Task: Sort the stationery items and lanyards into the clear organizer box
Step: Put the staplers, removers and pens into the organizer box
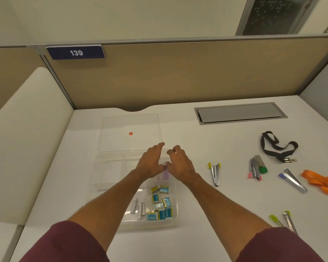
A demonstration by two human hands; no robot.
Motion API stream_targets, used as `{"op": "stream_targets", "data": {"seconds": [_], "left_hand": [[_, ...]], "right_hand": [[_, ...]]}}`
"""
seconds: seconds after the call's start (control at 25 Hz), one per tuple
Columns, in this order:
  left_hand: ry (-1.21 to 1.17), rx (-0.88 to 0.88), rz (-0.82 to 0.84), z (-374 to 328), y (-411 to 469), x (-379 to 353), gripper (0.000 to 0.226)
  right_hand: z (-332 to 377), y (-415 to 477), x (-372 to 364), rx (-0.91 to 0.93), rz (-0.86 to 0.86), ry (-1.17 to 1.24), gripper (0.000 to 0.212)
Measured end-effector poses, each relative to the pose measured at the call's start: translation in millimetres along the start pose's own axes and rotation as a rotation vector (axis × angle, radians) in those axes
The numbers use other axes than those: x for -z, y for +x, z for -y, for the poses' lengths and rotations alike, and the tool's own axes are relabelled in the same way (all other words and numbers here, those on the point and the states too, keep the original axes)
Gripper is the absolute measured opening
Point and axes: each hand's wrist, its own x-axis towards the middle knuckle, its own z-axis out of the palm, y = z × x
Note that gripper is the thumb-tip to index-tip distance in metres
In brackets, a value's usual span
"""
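Observation:
The clear organizer box (95, 188) lies open on the white desk, its lid (130, 121) flipped back. Near compartments hold several blue staple boxes (160, 204) and several silver tubes (138, 207). Both hands hover over the box's middle. My left hand (150, 161) and my right hand (180, 163) have fingers spread, with a pale purple item (166, 173) lying between and beneath them. To the right lie a yellow-tipped stapler (215, 173), a pink-tipped stapler (254, 170), a blue-tipped stapler (293, 179), a black lanyard (276, 148) and an orange lanyard (322, 182).
A green-capped clear item (260, 164) sits beside the pink-tipped stapler. A green-tipped stapler (284, 220) lies at the near right. A grey cable hatch (240, 113) is set into the desk behind. A tan partition (178, 76) closes the back. A red dot (130, 133) marks the lid.

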Motion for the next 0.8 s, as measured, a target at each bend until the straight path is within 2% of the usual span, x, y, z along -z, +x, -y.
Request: {"op": "stream_targets", "data": {"seconds": [0.4, 0.64, 0.8], "left_hand": [[0.117, -0.228, 0.107, -108, 10, -45, 0.065], [0.107, -0.279, 0.167, -183, 18, -94, 0.052], [0.141, -0.298, 0.226, -210, 19, -131, 0.051]], "right_hand": [[-117, -61, 41, -0.255, -0.172, 0.018, 0.031], [-207, -90, 67, -0.356, -0.194, -0.013, 0.028], [-255, -92, 84, -0.384, -0.157, -0.062, 0.032]]}}
